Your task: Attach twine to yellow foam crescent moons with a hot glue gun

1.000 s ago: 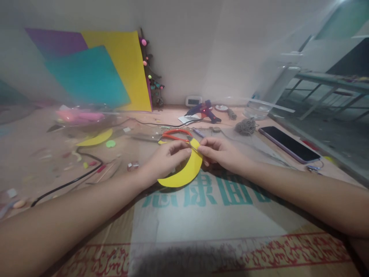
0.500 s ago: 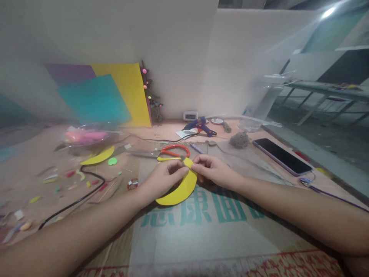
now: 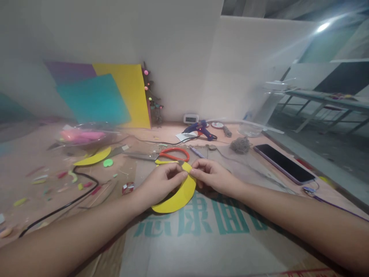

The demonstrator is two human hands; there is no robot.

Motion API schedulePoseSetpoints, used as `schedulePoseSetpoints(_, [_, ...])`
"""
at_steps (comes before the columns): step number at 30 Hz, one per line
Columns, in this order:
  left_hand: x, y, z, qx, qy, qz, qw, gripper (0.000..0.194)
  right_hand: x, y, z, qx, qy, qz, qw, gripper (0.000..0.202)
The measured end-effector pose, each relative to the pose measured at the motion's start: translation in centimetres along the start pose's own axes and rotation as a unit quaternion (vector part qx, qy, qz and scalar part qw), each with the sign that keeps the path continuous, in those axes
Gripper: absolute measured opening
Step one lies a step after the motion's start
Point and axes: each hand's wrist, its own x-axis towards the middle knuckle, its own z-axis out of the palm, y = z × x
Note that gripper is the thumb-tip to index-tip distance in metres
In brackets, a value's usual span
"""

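Note:
A flat yellow piece of paper with a curved outer edge (image 3: 177,200) is between my hands, above the printed sheet on the table. My left hand (image 3: 165,181) is closed, thumb and fingers pinching its upper part. Opposite it, my right hand (image 3: 209,173) pinches the paper's upper right edge, with the two thumbs close together. My left hand and wrist cover part of the paper. Just beyond my hands lie scissors with red handles (image 3: 174,149), their blades pointing left.
A glue gun (image 3: 198,129) rests at the back near a small white clock (image 3: 191,118). To the right are a ball of grey yarn (image 3: 240,144) and a phone (image 3: 284,163). Scraps and a black cord (image 3: 60,207) lie on the left. Coloured sheets (image 3: 95,100) lean against the wall.
The view has shifted slightly, so the table items appear a little displaced. Both hands keep their pinch on the yellow paper, almost unmoved.

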Motion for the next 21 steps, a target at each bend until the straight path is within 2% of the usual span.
schedulePoseSetpoints(7, [0.0,0.1,-0.1,0.036,0.009,0.012,0.999,0.031,-0.2,0.4,0.0,0.019,0.007,0.004,1.000,0.028])
schedulePoseSetpoints(9, [-0.1,0.1,0.0,0.038,0.011,0.013,0.999,0.030,-0.3,0.3,-0.1,0.013,0.034,-0.019,0.999,0.027])
schedulePoseSetpoints(12, [-0.2,0.3,0.0,0.034,0.009,0.012,0.999,0.029,-0.3,-0.8,-0.9,-0.058,0.097,-0.071,0.991,0.027])
schedulePoseSetpoints(17, [-0.3,0.2,0.0,0.025,0.008,0.023,0.999,0.027,-0.1,-3.8,-4.5,-0.215,0.124,-0.113,0.962,0.024])
schedulePoseSetpoints(19, [-0.2,0.2,0.0,0.031,0.010,0.024,0.999,0.027,0.2,-4.5,-6.5,-0.309,0.138,-0.114,0.934,0.021])
schedulePoseSetpoints(21, [-0.1,0.1,0.0,0.036,0.011,0.025,0.999,0.027,0.9,-4.6,-8.6,-0.404,0.182,-0.104,0.890,0.019])
